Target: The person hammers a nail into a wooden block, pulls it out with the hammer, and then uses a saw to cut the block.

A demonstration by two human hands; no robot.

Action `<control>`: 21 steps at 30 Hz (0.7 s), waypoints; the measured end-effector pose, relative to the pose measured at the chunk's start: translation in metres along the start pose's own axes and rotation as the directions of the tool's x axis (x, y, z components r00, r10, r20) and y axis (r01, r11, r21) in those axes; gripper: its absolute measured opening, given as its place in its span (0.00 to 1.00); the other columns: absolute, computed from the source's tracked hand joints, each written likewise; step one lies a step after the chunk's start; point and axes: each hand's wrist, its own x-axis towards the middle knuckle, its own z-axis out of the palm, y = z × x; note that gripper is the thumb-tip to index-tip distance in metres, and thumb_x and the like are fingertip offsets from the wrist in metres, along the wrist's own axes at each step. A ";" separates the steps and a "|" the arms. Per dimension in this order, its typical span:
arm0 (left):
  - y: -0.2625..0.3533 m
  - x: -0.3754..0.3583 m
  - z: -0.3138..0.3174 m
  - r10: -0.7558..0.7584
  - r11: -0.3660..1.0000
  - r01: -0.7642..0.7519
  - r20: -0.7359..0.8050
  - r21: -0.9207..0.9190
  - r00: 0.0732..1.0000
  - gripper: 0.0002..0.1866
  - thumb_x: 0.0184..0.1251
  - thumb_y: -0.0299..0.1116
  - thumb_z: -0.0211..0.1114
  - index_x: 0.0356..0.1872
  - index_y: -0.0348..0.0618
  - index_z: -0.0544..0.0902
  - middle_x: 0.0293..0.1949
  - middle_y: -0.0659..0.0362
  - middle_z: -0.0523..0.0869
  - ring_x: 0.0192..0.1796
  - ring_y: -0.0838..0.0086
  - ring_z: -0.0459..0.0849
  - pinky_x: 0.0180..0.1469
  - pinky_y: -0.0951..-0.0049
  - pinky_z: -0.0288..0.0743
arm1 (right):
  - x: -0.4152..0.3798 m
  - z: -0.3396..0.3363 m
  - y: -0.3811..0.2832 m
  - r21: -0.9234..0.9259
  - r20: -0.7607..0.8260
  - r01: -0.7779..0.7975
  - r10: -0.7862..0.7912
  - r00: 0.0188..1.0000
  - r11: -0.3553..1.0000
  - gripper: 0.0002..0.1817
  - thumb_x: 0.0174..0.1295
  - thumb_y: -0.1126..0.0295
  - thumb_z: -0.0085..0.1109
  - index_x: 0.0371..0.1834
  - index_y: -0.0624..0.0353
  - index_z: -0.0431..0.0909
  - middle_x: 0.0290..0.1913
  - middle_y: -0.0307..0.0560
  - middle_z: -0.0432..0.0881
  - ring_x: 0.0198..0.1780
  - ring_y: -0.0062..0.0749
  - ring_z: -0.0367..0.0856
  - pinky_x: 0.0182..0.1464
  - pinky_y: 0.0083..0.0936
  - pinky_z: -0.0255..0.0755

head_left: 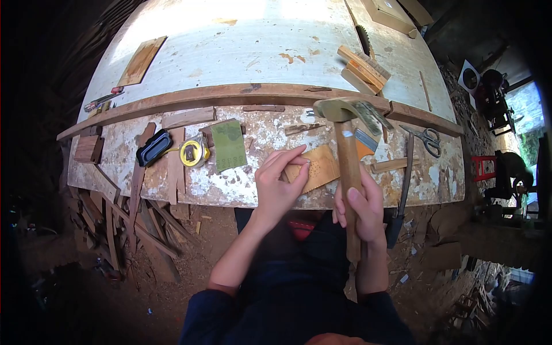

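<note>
My right hand [365, 204] is wrapped round the wooden handle of a claw hammer [347, 155], which is raised upright with its metal head at the top. My left hand [279, 181] is closed in a pinch over a thin wooden piece [322, 167] dotted with small marks. What sits between the thumb and forefinger is too small to make out. The wooden piece lies on the paint-spattered workbench [230, 187], partly covered by my left hand and the hammer. Just behind the hammer lies a flat brush [365, 144] with an orange part.
Left of my hands are green sandpaper [229, 145], a yellow tape measure [192, 152] and a black case [154, 147]. Scissors [426, 139] and a dark long-handled tool [402, 190] lie at right. A long wooden beam [259, 92] crosses the bench behind; wood scraps [152, 230] lean below left.
</note>
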 end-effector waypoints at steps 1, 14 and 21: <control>0.000 -0.003 0.000 -0.011 1.000 0.011 -0.003 -0.004 1.000 0.23 0.63 0.18 0.79 0.60 0.37 0.91 0.38 0.56 0.95 0.48 0.69 0.93 0.57 0.67 0.84 | -0.013 0.001 -0.007 0.032 0.003 -0.016 0.016 1.000 0.999 0.39 0.82 0.60 0.59 0.87 0.73 0.59 0.30 0.42 0.79 0.23 0.17 0.72 0.27 0.16 0.68; -0.003 -0.001 0.003 -0.056 0.998 0.056 -0.008 -0.028 0.998 0.29 0.60 0.19 0.78 0.66 0.39 0.88 0.37 0.57 0.95 0.49 0.68 0.94 0.58 0.65 0.86 | -0.065 0.018 -0.029 -0.057 -0.064 -0.245 0.241 0.968 0.968 0.43 0.80 0.57 0.62 0.88 0.71 0.58 0.30 0.40 0.78 0.24 0.16 0.71 0.25 0.17 0.65; -0.003 -0.003 0.002 -0.070 0.997 0.070 -0.009 -0.033 0.998 0.28 0.60 0.19 0.78 0.64 0.40 0.89 0.37 0.56 0.95 0.49 0.65 0.95 0.56 0.63 0.87 | -0.058 0.016 -0.023 -0.047 -0.084 -0.316 0.312 0.947 0.948 0.44 0.79 0.48 0.63 0.85 0.72 0.62 0.29 0.41 0.78 0.23 0.17 0.71 0.25 0.16 0.65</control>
